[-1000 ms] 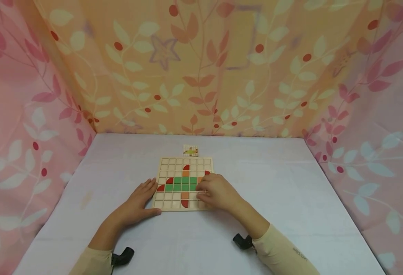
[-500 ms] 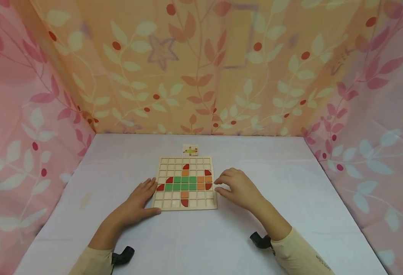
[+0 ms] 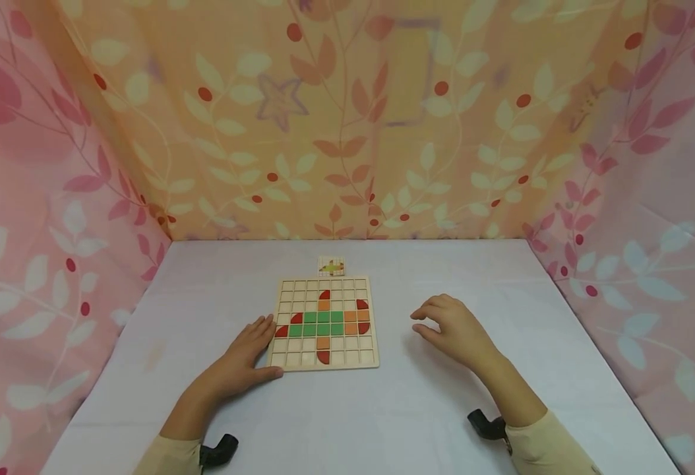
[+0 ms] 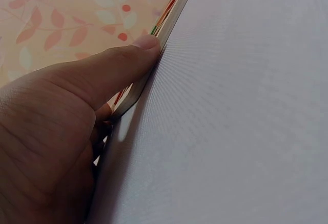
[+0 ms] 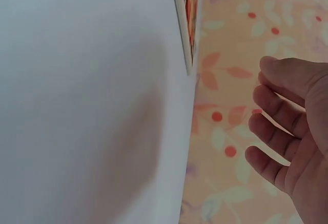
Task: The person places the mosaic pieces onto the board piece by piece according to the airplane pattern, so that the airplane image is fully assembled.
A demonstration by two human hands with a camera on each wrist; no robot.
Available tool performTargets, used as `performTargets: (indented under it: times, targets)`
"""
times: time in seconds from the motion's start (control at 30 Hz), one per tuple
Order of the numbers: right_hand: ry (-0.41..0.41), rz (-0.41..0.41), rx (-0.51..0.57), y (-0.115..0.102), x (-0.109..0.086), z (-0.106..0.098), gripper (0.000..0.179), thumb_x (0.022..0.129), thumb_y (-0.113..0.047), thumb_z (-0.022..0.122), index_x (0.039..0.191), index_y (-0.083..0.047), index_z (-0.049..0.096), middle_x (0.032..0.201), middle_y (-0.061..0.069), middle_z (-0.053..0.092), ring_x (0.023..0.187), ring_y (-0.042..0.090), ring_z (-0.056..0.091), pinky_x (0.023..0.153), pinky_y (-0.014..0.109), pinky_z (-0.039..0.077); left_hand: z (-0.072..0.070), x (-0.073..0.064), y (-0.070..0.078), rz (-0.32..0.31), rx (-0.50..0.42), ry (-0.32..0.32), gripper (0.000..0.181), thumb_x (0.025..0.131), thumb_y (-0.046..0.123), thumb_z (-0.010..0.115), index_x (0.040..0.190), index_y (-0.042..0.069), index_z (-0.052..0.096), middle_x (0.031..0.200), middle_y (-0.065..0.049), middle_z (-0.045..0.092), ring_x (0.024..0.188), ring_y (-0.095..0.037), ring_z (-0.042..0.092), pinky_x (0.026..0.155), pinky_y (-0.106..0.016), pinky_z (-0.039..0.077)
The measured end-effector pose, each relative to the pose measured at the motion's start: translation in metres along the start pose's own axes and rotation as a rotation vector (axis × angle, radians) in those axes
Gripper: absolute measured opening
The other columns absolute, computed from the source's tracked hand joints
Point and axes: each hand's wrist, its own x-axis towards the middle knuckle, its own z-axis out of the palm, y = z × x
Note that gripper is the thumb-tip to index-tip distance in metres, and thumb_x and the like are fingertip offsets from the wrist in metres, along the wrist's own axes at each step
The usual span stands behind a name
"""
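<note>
A square wooden grid board (image 3: 356, 357) lies flat on the white table. Set in its cells are green squares (image 3: 324, 323), orange squares (image 3: 357, 322) and red quarter-round pieces (image 3: 324, 357), forming a plane-like figure. My left hand (image 3: 241, 359) rests at the board's left side, fingers stretched along that edge. In the left wrist view, its thumb (image 4: 118, 62) touches the near edge by the corner. Well to the right of the board, my right hand (image 3: 457, 330) hovers above the table, its fingers loosely bent and holding nothing, as the right wrist view also shows.
A small patterned card (image 3: 331, 266) with a similar figure lies just behind the board. Patterned cloth walls (image 3: 347, 132) enclose the white tabletop (image 3: 347, 422) at the back and on both sides. A black wrist camera (image 3: 219, 450) sits below the left hand.
My right hand has lifted off the board's right part and moved away to the right, uncovering orange and red pieces there. The left hand keeps its place at the board's edge.
</note>
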Motion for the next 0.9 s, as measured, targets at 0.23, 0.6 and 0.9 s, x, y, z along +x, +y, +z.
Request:
performTargets:
  times: [0.23,0.6,0.9]
  targets:
    - [0.078,-0.009,-0.001,0.021,-0.015,-0.007,0.021,0.083,-0.018,0.086,0.102,-0.014,0.079,0.097,-0.006,0.071,0.096,0.018,0.065,0.084,0.043,0.056,-0.006,0.001,0.000,0.007,0.000,0.008,0.107,0.083,0.058,0.079,0.162,0.007,0.028,0.172,-0.009,0.018,0.158,-0.036,0.012,0.124,-0.062,0.018]
    - [0.148,0.022,-0.022,0.043,-0.035,-0.016,0.025,0.082,-0.018,0.086,0.105,-0.014,0.078,0.101,-0.003,0.072,0.101,0.020,0.064,0.087,0.044,0.055,-0.015,0.001,-0.008,-0.017,-0.045,-0.023,0.105,0.082,0.058,0.079,0.163,0.013,0.029,0.171,-0.008,0.022,0.158,-0.036,0.014,0.124,-0.061,0.021]
    - [0.150,0.025,-0.073,0.053,-0.045,-0.025,0.028,0.081,-0.016,0.086,0.107,-0.011,0.078,0.102,0.003,0.072,0.100,0.026,0.065,0.086,0.048,0.055,-0.041,-0.013,-0.006,0.008,-0.024,0.015,0.079,0.091,0.043,0.076,0.154,0.004,0.046,0.159,-0.017,0.044,0.149,-0.041,0.037,0.121,-0.061,0.027]
